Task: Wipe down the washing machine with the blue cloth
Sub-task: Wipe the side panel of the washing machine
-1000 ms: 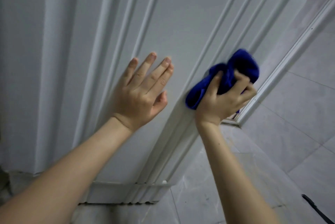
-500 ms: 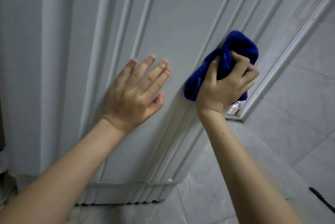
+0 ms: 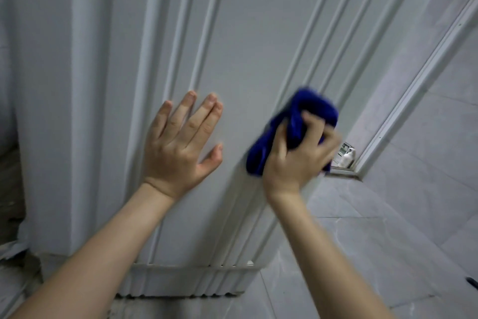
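Your right hand [image 3: 297,161] grips the bunched blue cloth [image 3: 316,108] against the washing machine [image 3: 245,34], beside its right-edge ribs [image 3: 326,34], which run upward. Your left hand [image 3: 178,148] lies flat, fingers straight, just leftward.

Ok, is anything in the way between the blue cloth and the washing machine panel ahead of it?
Nothing visible. The right hand grips the bunched blue cloth, apparently against the ribbed side of the washing machine. The left hand rests flat on the panel to its left, apart from the cloth.
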{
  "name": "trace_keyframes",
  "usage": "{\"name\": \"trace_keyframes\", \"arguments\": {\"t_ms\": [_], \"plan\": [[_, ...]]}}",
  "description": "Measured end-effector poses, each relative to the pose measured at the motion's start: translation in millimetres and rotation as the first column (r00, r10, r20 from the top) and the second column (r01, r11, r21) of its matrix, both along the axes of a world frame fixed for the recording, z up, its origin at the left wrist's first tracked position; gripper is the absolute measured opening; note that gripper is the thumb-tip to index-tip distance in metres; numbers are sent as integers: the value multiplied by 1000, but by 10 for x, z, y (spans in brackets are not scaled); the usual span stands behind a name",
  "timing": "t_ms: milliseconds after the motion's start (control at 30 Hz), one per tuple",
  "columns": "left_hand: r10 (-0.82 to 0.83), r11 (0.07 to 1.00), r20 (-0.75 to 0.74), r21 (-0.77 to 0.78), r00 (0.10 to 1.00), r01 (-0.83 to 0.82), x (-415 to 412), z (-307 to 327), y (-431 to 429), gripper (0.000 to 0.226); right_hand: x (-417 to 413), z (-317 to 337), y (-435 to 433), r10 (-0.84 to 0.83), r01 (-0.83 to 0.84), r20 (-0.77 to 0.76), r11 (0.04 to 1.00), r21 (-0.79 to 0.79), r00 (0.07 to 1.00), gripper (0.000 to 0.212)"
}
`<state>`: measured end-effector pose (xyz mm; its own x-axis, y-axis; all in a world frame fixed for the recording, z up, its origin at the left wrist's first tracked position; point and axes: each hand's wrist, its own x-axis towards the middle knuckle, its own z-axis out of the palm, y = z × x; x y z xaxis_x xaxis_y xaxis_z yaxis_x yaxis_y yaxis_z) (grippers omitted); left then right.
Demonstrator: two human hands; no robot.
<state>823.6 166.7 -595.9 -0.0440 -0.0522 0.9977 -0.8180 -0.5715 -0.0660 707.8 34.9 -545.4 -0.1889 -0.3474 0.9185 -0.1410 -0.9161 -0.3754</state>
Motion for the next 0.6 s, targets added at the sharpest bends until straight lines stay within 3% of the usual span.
{"name": "trace_keyframes", "arguments": {"t_ms": [100, 167, 267, 367, 433, 500, 600], "plan": [[-2, 1000, -2, -3, 1000, 2, 7, -3, 2, 59, 135, 730, 11, -14, 20, 107, 999, -50, 994, 28], [-5, 1000, -5, -5, 1000, 5, 9, 1, -2, 59, 167, 691, 24, -18, 22, 96, 998, -50, 995, 27], [7, 1000, 3, -4, 1000, -7, 14, 4, -10, 58, 91, -120, 49, 3, -4, -41, 1000, -29, 999, 29], [13, 1000, 7, -9, 1000, -13, 23, 18, -24, 58, -92, -1134, 170, 94, -80, -274, 995, 62, 957, 32], [21, 1000, 6, -15, 1000, -21, 23, 18, -22, 58, -164, -1362, 222, 158, -133, -314, 986, 100, 936, 33], [16, 1000, 9, -11, 1000, -16, 15, 33, -17, 57, -74, -1038, 224, 173, -154, -221, 983, 99, 960, 30], [-10, 1000, 6, -8, 1000, 10, 3, 50, -7, 57, 141, 4, 255, 81, -82, -43, 996, -19, 996, 24]]}}
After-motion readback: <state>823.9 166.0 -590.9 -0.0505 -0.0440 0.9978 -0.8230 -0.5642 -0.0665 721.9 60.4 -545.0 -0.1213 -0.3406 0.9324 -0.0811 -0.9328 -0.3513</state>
